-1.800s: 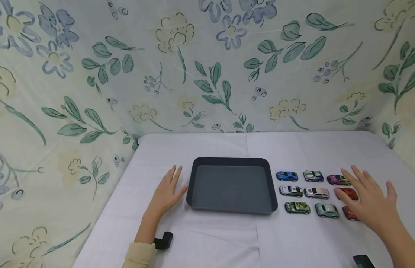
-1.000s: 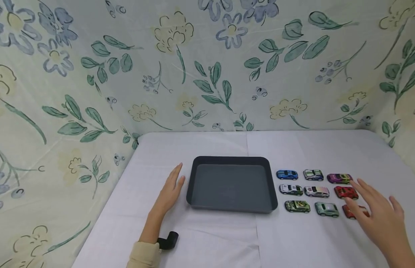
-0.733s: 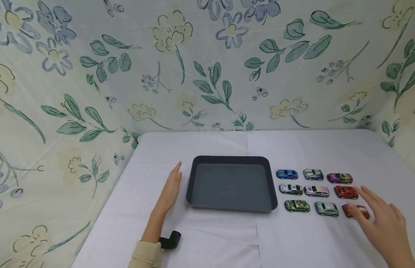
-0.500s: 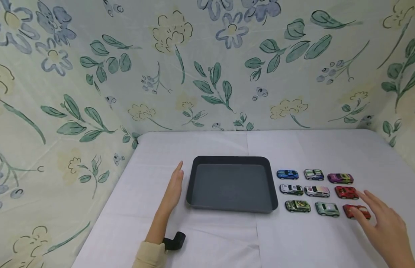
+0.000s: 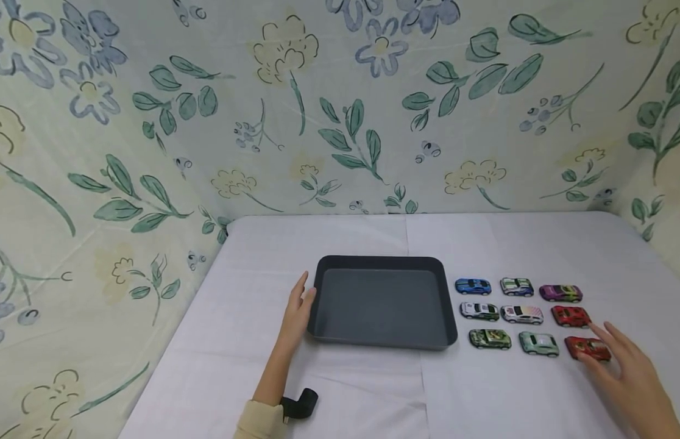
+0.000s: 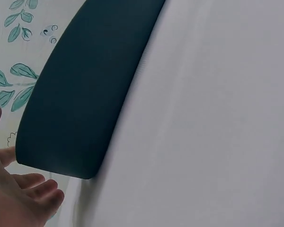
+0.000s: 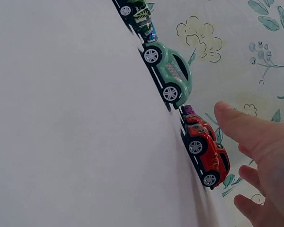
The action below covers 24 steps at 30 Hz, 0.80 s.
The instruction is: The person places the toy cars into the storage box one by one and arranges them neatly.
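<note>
A dark grey rectangular tray point(image 5: 381, 308) lies on the white cloth. My left hand point(image 5: 296, 314) is at its left side, fingers loosely extended right at the rim; in the left wrist view these fingers point(image 6: 31, 194) stand by the corner of the tray wall point(image 6: 80, 94). To the tray's right, small toy cars stand in three rows. My right hand point(image 5: 633, 375) hovers over the front right red toy car point(image 5: 587, 348), thumb and fingers apart. The right wrist view shows that red car point(image 7: 208, 158) on its wheels, with the thumb point(image 7: 232, 118) near its roof and nothing gripped.
Other toy cars include a blue one point(image 5: 473, 286), a purple one point(image 5: 561, 293), a pale green one point(image 5: 539, 344), a second red one point(image 5: 571, 316) and a camouflage one point(image 5: 490, 339). Behind the table hangs a floral cloth point(image 5: 340, 122). A black wrist mount point(image 5: 301, 403) juts from my left wrist.
My right hand has drawn back from over the right-hand cars toward the front red one. My left hand shifted right to the tray's edge. Tray and cars stay in place.
</note>
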Each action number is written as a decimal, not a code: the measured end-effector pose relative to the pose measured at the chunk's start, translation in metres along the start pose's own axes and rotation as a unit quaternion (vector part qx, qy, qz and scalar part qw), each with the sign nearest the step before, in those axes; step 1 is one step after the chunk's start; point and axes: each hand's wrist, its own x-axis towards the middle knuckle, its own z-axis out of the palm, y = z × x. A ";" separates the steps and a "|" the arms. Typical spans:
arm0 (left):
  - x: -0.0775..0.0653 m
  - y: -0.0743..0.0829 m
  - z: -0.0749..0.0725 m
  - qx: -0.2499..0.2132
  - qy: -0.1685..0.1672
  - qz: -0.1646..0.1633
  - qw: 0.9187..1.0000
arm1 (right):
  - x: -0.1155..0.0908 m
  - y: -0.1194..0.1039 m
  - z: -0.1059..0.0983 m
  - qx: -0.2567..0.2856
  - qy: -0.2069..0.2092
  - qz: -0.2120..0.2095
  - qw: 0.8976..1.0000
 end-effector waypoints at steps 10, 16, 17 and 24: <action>-0.003 -0.007 0.002 -0.033 -0.030 -0.011 0.999 | 0.005 0.008 0.008 0.028 -0.077 0.060 0.995; -0.013 0.009 -0.001 -0.025 -0.059 -0.002 0.998 | 0.006 0.018 0.014 0.018 -0.082 0.043 0.996; -0.014 0.012 -0.001 -0.021 -0.062 0.002 0.998 | 0.007 0.019 0.016 0.015 -0.078 0.043 0.996; -0.014 0.005 -0.001 -0.011 -0.078 0.008 0.997 | 0.005 0.021 0.020 0.009 -0.034 0.009 0.999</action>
